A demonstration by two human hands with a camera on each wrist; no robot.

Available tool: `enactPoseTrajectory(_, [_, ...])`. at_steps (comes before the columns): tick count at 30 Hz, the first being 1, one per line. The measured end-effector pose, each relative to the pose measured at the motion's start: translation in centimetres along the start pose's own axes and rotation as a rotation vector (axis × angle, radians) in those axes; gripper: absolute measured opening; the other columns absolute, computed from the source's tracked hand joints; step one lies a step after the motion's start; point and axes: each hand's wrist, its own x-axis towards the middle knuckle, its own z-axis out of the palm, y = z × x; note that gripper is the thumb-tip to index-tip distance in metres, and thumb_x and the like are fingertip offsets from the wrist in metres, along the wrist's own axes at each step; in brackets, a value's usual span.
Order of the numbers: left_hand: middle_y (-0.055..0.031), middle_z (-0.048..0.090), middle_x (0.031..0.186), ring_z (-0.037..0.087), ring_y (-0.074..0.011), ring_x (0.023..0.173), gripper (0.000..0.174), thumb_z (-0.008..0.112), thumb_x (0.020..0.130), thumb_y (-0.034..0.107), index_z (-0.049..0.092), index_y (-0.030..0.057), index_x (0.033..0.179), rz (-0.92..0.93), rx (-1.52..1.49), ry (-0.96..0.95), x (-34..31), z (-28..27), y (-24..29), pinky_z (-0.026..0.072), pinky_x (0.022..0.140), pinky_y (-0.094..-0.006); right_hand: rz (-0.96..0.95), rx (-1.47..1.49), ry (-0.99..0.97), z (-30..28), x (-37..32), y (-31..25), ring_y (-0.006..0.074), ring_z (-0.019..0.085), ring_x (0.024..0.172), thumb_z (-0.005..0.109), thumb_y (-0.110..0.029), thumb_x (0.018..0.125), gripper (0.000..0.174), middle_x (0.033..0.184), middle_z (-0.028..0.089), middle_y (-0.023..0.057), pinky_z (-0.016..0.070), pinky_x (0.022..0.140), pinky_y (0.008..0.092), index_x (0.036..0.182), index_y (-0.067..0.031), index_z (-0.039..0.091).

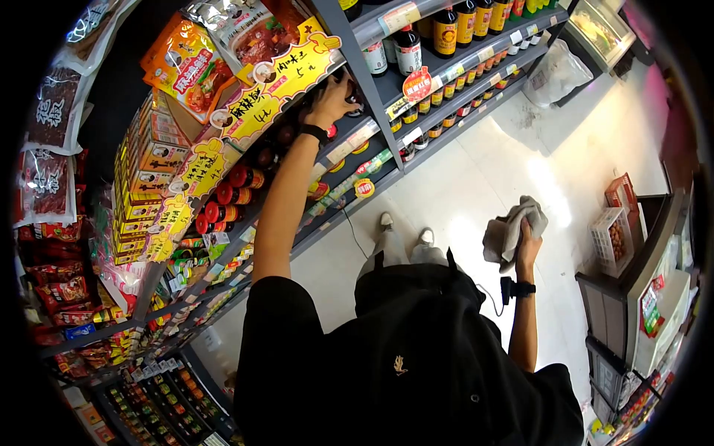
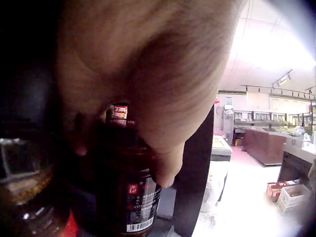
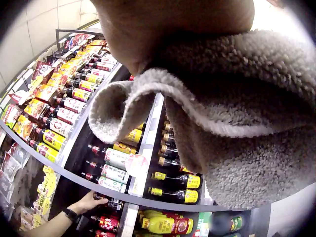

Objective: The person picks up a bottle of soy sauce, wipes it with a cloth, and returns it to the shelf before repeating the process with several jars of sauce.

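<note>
My left hand point(image 1: 331, 104) reaches into the shelf at the upper middle of the head view. In the left wrist view that hand point(image 2: 148, 84) grips a dark jar point(image 2: 140, 202) with a barcode label from above, thumb on its near side. The right wrist view also shows the left hand point(image 3: 89, 203) at a dark container point(image 3: 112, 202) on the shelf. My right hand point(image 1: 529, 241) holds a crumpled grey cloth point(image 1: 513, 232) out over the floor. The fluffy cloth point(image 3: 247, 163) hangs in folds below the right hand point(image 3: 173, 29), whose fingers are mostly hidden.
Sauce bottles point(image 1: 445, 33) line the shelves right of the left hand. Red-lidded jars point(image 1: 227, 195) and seasoning packets point(image 1: 190, 67) lie to its left, behind yellow price signs point(image 1: 256, 104). A grey upright point(image 1: 368, 67) divides the shelves. Crates point(image 1: 613, 238) and a counter stand at right.
</note>
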Motion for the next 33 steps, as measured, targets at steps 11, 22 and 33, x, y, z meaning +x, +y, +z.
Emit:
enactPoseTrajectory(11, [-0.0336, 0.039, 0.146, 0.042, -0.0460, 0.134, 0.099, 0.082, 0.075, 0.035, 0.030, -0.0078, 0.147, -0.053, -0.074, 0.013, -3.1, -2.5, -1.1, 0.0391, 0.110, -0.0440, 0.080, -0.073, -0.049, 1.9, -0.4, 0.2, 0.0232, 0.063, 0.100, 0.066, -0.036, 0.092, 0.051, 0.109, 0.068, 0.0162, 0.0481, 0.093, 0.0346, 0.116, 0.0093, 0.064])
enactPoseTrajectory(22, [-0.0175, 0.049, 0.134, 0.049, -0.0425, 0.123, 0.073, 0.084, 0.067, 0.011, 0.051, 0.0099, 0.132, -0.042, 0.200, 0.118, -9.3, -2.8, -3.6, 0.0418, 0.104, -0.0481, 0.022, 0.032, -0.172, 4.1, -3.7, 1.5, 0.0208, 0.061, 0.100, 0.065, -0.031, 0.094, 0.049, 0.113, 0.065, 0.0132, 0.0475, 0.090, 0.0330, 0.124, 0.0077, 0.059])
enactPoseTrajectory(33, [-0.0208, 0.058, 0.122, 0.057, -0.0419, 0.109, 0.064, 0.084, 0.071, 0.023, 0.052, 0.0062, 0.124, 0.096, -0.095, 0.192, -13.1, -4.2, -2.2, 0.0495, 0.091, -0.0495, 0.039, 0.420, -0.319, 7.7, -6.8, 3.1, 0.0266, 0.054, 0.122, 0.055, -0.033, 0.098, 0.057, 0.135, 0.054, 0.0142, 0.0431, 0.104, 0.0386, 0.141, 0.0021, 0.043])
